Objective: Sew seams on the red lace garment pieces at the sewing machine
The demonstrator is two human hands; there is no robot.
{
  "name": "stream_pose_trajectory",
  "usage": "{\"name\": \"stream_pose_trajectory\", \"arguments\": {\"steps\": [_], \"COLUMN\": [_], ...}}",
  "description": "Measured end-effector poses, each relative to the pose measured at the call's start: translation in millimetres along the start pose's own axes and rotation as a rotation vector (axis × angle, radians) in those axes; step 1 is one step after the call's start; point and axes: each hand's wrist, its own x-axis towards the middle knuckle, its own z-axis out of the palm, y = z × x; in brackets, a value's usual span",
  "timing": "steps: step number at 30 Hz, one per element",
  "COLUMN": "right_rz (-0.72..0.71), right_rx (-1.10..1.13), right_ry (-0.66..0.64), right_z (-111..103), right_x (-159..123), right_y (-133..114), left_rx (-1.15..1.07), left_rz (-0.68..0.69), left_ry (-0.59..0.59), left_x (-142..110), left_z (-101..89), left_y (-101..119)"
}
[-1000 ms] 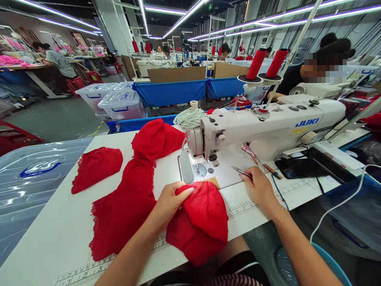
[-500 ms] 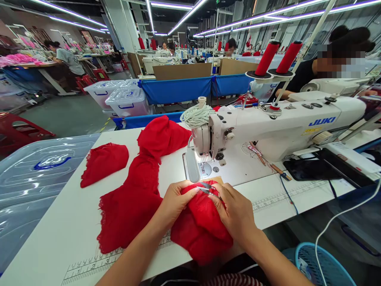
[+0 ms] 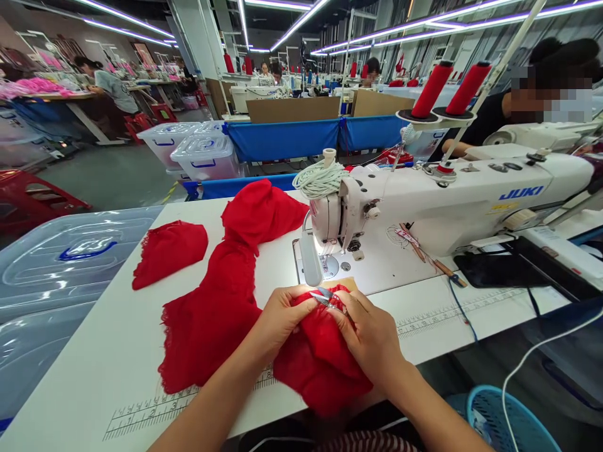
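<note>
Here, just in front of the glossy white JUKI sewing machine [image 3: 452, 188], the left hand [image 3: 287, 317]'s grip is pinching the upper edge of a soft, crumpled red cloth [image 3: 325, 376], while the right hand [image 3: 372, 326]'s grip is closing around slim, pointed metal thread snips [image 3: 325, 297], their blades lying over that edge. Left of the machine, frayed red fabric pieces [image 3: 211, 320] are spreading over the smooth white surface [image 3: 103, 351].
</note>
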Motion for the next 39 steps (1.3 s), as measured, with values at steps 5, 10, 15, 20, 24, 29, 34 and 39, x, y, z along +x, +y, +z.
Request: {"name": "stream_pose_trajectory", "arguments": {"steps": [5,10,15,20,24,29,34,39], "right_rz": [0.057,0.058,0.076,0.081,0.049,0.07,0.071,0.074], "right_rx": [0.044,0.029,0.047,0.084,0.061,0.056,0.098,0.083], "right_ry": [-0.037,-0.026,-0.017,-0.004,0.001,-0.015,-0.017,-0.039], "right_z": [0.2,0.6,1.0,1.2,2.7,2.3,0.9,2.4], "right_x": [-2.4,-3.1,-3.3,-4.2,-6.1,-5.3,-4.5,-7.3], "right_y": [2.3,1.7,1.5,2.2,1.6,0.8,1.1,1.8], "left_rx": [-0.056,-0.039,-0.034,-0.091,-0.086,-0.054,-0.084,-0.098], "left_rz": [-0.074,-0.059,-0.077,-0.048,-0.039,-0.024,-0.024,-0.032], "left_ry": [-0.018,-0.004,0.029,0.002,0.022,0.02,-0.019,-0.007], "left_x": [0.6,1.8,0.4,-0.8,-0.1,-0.7,-2.1,-1.8], "left_z": [-1.8,-2.6,-1.6,-1.0,-1.8,-0.9,0.0,-0.9], "left_y": [-1.0,-3.1,-2.0,-0.6,-2.2,0.2,1.7,-0.1]}}
